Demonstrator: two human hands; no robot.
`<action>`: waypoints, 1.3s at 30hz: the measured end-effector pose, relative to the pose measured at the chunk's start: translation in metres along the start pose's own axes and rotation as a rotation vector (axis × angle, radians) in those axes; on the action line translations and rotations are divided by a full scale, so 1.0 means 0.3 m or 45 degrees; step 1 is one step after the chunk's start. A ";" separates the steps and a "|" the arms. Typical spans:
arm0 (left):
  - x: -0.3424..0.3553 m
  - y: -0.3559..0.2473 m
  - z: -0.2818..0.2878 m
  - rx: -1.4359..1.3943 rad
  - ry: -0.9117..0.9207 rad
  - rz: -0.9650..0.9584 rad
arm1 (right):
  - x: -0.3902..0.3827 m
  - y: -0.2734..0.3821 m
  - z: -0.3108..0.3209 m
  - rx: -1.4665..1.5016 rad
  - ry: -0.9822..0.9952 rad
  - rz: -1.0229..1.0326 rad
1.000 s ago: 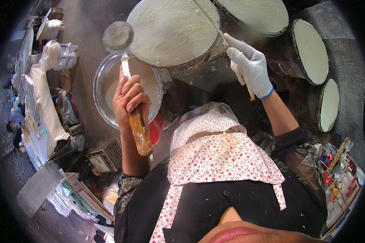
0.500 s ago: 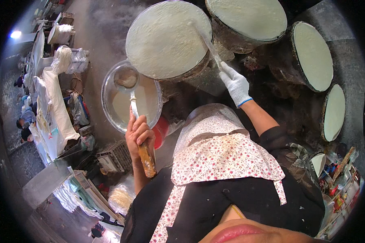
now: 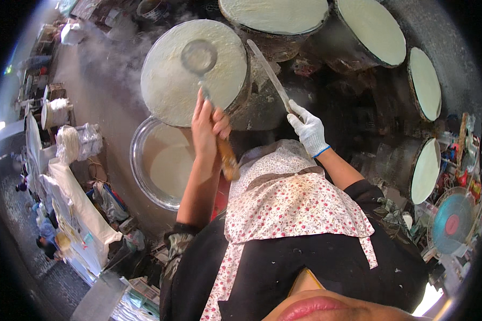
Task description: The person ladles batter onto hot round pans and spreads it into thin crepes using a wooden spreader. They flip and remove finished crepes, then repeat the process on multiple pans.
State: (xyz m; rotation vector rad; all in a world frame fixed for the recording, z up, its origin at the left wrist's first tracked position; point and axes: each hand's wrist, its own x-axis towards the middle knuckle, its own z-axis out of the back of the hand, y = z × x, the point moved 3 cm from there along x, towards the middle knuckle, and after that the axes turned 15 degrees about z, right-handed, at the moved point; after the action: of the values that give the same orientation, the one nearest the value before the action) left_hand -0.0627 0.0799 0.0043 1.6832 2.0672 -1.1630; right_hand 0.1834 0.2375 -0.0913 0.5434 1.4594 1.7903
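My bare left hand [image 3: 208, 127] is wrapped round the wooden handle of a ladle [image 3: 199, 56]. The ladle's round bowl hangs over the near round steamer top [image 3: 166, 80], which is coated with pale, bubbly batter. In a white knit glove, my right hand [image 3: 308, 128] grips a long, thin, flat spatula [image 3: 270, 74]. The spatula slants up and left, with its tip beside the right rim of that steamer and apart from the batter. Below the steamer, left of my left forearm, stands a clear basin [image 3: 136, 155] of milky batter.
More white-topped round steamers curve away to the right, among them a far one [image 3: 276, 16] and a side one [image 3: 426, 170]. Steam drifts at upper left. A fan [image 3: 451, 224] stands at right. Cloth-covered tables [image 3: 77, 195] and people [image 3: 48, 247] are at far left.
The ladle has moved from above the basin to above the near steamer. The spatula has lifted off that steamer's batter to its right. The view has turned somewhat.
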 end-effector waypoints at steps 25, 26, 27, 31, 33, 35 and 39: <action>0.321 0.050 -0.120 0.427 -0.495 -0.217 | 0.098 0.159 -0.059 -0.566 0.023 0.627; 0.325 0.049 -0.117 0.410 -0.480 -0.194 | 0.103 0.170 -0.063 -0.495 -0.007 0.701; 0.328 0.045 -0.113 0.398 -0.472 -0.218 | 0.110 0.175 -0.072 -0.529 0.028 0.683; 0.349 0.050 -0.094 0.380 -0.436 -0.209 | 0.124 0.160 -0.082 -0.760 0.220 0.296; 0.363 0.048 -0.090 0.331 -0.435 -0.205 | 0.109 0.146 -0.073 -0.859 0.322 0.073; 0.373 0.029 -0.089 0.222 -0.385 -0.139 | 0.090 0.147 -0.056 -0.674 0.258 0.071; 0.335 -0.086 -0.100 -0.525 0.291 0.214 | 0.066 0.147 -0.029 -0.276 0.056 0.240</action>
State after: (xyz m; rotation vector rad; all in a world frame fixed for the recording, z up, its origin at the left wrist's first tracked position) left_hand -0.1087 0.1723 -0.0274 1.7962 2.0599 -0.4686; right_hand 0.1521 0.2441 -0.0540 0.5470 1.2559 2.0901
